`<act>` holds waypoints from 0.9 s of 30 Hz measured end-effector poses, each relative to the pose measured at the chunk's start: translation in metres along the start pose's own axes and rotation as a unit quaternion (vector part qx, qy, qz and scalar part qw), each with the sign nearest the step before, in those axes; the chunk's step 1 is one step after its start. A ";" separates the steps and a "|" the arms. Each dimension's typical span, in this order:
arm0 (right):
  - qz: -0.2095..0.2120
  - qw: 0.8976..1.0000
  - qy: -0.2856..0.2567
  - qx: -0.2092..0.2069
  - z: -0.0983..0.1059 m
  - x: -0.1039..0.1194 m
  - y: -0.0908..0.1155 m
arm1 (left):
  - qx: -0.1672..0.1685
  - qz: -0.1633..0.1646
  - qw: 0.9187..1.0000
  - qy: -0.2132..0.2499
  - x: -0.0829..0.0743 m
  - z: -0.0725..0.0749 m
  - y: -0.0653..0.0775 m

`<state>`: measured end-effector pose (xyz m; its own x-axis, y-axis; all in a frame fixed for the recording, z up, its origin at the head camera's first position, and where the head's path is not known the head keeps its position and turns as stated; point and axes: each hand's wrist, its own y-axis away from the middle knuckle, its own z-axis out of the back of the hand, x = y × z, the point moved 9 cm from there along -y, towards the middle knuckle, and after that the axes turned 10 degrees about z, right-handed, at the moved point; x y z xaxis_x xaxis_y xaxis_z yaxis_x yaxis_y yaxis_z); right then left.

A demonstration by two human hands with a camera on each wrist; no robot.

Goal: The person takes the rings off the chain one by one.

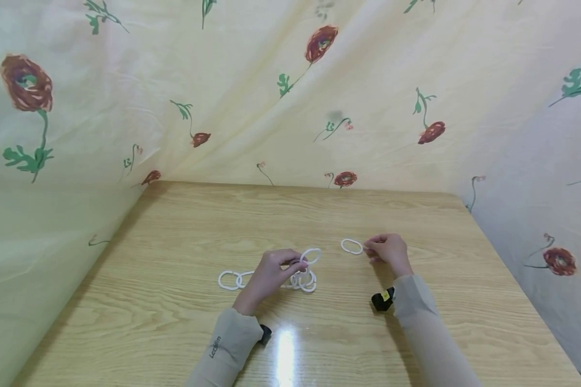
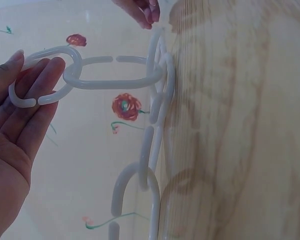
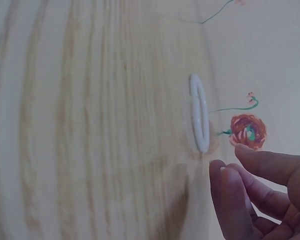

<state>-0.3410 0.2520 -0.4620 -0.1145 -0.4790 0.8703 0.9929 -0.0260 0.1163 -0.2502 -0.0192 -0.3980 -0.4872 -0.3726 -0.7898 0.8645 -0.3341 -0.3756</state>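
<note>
The left grip (image 1: 277,271) pinches a white link (image 2: 60,49) between thumb and fingers, lifted off the counter (image 1: 140,317). A second link (image 2: 115,84) runs through it, leading away from the grip to the rest of the chain (image 2: 145,157). That chain lies on the counter to both sides of the left grip, partly hidden behind it in the head view. The right grip (image 1: 389,251) holds nothing: its fingers are loosely bent, thumb and fingertips a little apart. Just left of those fingertips, near but not touching, a loose link (image 3: 199,117) lies on the counter. Behind the right grip is a beige sleeve (image 1: 428,328); beyond both grips hangs a flowered curtain (image 1: 247,97).
</note>
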 end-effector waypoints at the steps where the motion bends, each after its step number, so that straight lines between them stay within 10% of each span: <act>1: 0.003 1.000 0.007 -0.002 0.001 0.001 0.001 | -0.001 -0.002 1.000 0.000 -0.001 0.000 0.000; 27: 0.105 0.993 0.029 0.045 -0.018 0.061 0.038 | 0.011 -0.001 1.000 0.005 -0.006 -0.004 -0.007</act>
<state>-0.3097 0.2062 -0.4130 0.1000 -0.5146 0.8516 0.9874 0.1565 -0.0214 -0.2526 -0.0116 -0.3929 -0.4878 -0.3634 -0.7937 0.8603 -0.3543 -0.3665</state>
